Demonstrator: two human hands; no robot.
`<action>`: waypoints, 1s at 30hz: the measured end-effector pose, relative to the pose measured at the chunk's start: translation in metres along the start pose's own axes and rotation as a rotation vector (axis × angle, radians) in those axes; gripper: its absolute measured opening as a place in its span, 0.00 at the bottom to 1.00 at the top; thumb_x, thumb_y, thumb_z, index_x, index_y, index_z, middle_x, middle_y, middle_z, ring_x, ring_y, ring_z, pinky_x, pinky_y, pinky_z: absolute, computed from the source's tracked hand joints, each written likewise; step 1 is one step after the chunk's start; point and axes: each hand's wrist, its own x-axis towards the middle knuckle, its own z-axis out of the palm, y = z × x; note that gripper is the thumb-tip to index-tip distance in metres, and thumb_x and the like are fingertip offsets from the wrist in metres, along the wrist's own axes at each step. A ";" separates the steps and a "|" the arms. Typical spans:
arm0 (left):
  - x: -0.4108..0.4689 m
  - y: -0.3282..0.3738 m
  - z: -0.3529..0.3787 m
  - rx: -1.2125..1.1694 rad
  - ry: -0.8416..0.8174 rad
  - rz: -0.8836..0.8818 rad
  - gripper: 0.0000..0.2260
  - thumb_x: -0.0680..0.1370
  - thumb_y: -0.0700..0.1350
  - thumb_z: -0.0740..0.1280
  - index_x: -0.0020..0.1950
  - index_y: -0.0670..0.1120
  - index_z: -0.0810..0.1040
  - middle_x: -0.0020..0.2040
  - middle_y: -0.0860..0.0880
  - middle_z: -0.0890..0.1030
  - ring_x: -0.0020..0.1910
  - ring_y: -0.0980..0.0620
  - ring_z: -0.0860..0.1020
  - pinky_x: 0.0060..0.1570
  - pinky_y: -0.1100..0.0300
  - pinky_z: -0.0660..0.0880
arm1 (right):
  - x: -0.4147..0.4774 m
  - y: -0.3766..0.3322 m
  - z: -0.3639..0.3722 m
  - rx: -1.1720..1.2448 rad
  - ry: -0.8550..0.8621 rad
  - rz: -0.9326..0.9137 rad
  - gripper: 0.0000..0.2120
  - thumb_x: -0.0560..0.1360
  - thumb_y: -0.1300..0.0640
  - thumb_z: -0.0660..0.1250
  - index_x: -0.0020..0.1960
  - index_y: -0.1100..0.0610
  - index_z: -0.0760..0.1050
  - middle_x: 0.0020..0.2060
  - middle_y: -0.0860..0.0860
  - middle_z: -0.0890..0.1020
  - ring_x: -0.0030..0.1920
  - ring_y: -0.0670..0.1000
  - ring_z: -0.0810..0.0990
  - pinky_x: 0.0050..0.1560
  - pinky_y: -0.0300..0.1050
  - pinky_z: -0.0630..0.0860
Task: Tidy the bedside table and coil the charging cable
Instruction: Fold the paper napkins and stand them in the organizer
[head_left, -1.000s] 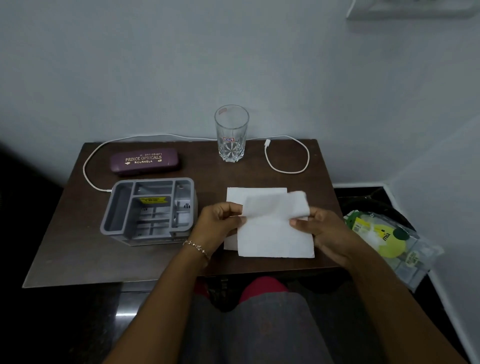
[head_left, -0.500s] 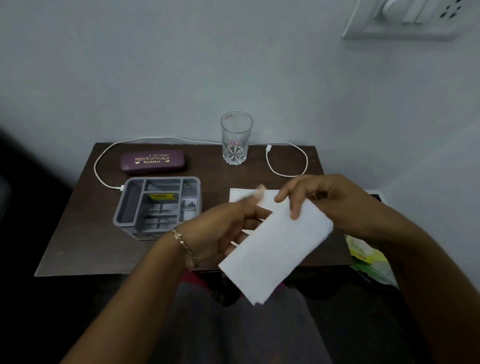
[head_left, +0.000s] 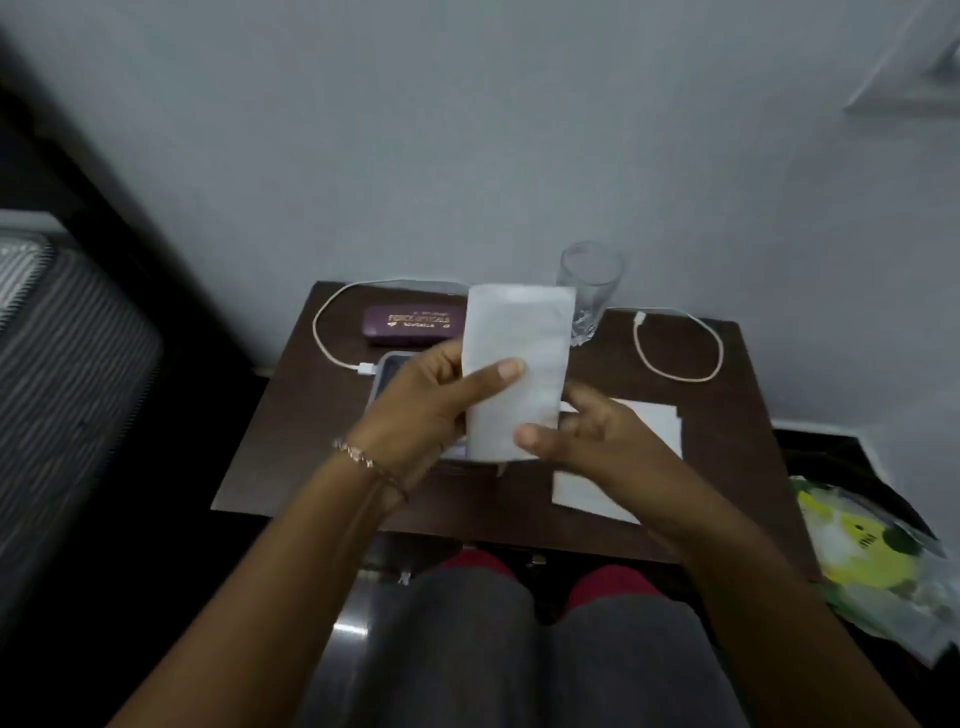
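A folded white tissue (head_left: 519, 332) stands upright above the dark brown bedside table (head_left: 291, 431). My left hand (head_left: 426, 410) grips its left side, thumb across the front. My right hand (head_left: 582, 441) pinches its lower right edge. Another white tissue (head_left: 649, 421) lies flat on the table behind my right hand. The white charging cable (head_left: 675, 358) lies in loose loops along the table's back, one plug (head_left: 366, 368) by the grey organiser (head_left: 387, 366), which my hands mostly hide.
A purple glasses case (head_left: 410, 325) lies at the back left and a clear drinking glass (head_left: 589, 291) stands behind the tissue. A plastic bag with yellow and green packaging (head_left: 872, 556) sits on the floor to the right. A wall runs right behind the table.
The tissue has been lifted and turned from slanted to upright, and moved left over the organiser. My right hand has dropped from its top to its lower edge. The camera has swung left.
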 end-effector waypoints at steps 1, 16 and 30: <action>0.002 0.004 -0.008 0.039 0.006 0.026 0.17 0.69 0.45 0.69 0.56 0.41 0.79 0.54 0.41 0.82 0.52 0.43 0.81 0.52 0.47 0.77 | 0.009 0.000 0.011 -0.102 0.044 -0.042 0.13 0.70 0.58 0.72 0.54 0.54 0.78 0.48 0.51 0.85 0.49 0.49 0.84 0.50 0.41 0.80; 0.067 0.018 -0.082 0.356 0.187 0.419 0.05 0.73 0.39 0.70 0.47 0.43 0.81 0.35 0.58 0.84 0.38 0.61 0.80 0.41 0.64 0.78 | 0.121 0.021 0.029 -1.152 0.404 -0.237 0.13 0.72 0.45 0.67 0.47 0.55 0.79 0.42 0.53 0.81 0.50 0.55 0.75 0.47 0.48 0.59; 0.072 -0.011 -0.083 0.338 0.186 0.428 0.09 0.73 0.36 0.68 0.54 0.40 0.79 0.38 0.58 0.84 0.42 0.58 0.81 0.47 0.61 0.79 | 0.127 0.027 0.024 -0.665 0.321 -0.103 0.16 0.66 0.42 0.71 0.50 0.49 0.79 0.51 0.43 0.71 0.57 0.51 0.75 0.60 0.60 0.69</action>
